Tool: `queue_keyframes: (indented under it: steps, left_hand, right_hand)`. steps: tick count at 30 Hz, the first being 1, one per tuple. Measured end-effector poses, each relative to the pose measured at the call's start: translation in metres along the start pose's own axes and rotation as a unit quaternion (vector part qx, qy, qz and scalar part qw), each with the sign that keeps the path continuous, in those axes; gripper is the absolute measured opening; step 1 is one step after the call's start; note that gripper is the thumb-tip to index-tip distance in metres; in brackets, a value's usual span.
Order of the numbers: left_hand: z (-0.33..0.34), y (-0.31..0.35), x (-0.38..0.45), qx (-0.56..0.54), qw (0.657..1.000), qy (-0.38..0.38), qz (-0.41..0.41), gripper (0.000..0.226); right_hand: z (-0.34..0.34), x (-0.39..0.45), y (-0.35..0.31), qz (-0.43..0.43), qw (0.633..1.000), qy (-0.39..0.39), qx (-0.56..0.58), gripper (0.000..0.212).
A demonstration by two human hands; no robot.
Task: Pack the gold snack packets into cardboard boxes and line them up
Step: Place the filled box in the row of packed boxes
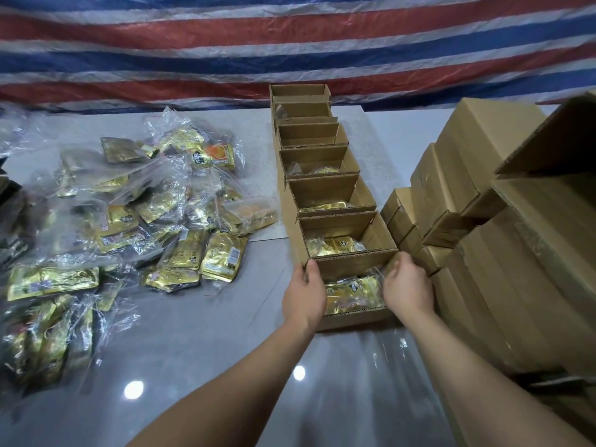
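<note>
left hand [304,293]: gripping left wall of nearest box [354,319], thumb curling over the rim
right hand [408,285]: gripping the right wall, fingers wrapping its far corner
nearest box: sitting at 6 o'clock end of box row [317,162], touching the next box, gold packets [351,293] lying inside
loose packets [135,221]: lying piled at 9 o'clock
closed cartons [477,175]: standing stacked at 3 o'clock

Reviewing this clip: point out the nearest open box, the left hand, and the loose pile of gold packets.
nearest open box [354,319]: head view, on its near cardboard wall.
left hand [304,293]: head view, middle of the hand's back.
pile of gold packets [222,256]: head view, on a gold packet at the pile's near right edge.
</note>
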State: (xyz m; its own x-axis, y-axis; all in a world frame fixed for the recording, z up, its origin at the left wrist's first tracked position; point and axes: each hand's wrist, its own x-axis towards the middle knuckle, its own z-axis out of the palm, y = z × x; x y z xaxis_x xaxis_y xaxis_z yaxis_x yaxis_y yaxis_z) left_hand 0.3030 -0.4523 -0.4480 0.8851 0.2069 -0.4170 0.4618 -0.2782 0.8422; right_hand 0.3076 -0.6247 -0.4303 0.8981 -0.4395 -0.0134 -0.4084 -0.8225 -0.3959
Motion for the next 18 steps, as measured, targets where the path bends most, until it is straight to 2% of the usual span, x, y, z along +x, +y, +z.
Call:
queue_keyframes:
  steps: [7,12,15,18]
  left_hand:
    - [-0.001,0.002,-0.003,-0.009,1.000,0.015,0.010,0.048]
    - [-0.006,0.000,-0.003,-0.007,1.000,-0.003,0.013,0.049]
    - [-0.007,0.007,-0.002,-0.011,0.999,-0.032,-0.018,0.060]
    - [-0.007,0.021,0.003,-0.053,0.997,-0.050,-0.033,0.074]
  right_hand:
    - [0.000,-0.002,0.000,0.001,1.000,0.009,-0.004,0.013]
    - [0.000,-0.008,0.000,0.005,1.000,0.021,0.021,0.016]
    - [-0.003,-0.011,0.002,0.029,0.998,-0.020,0.056,0.022]
    - [-0.011,-0.002,-0.002,0.074,0.987,-0.091,0.106,0.049]
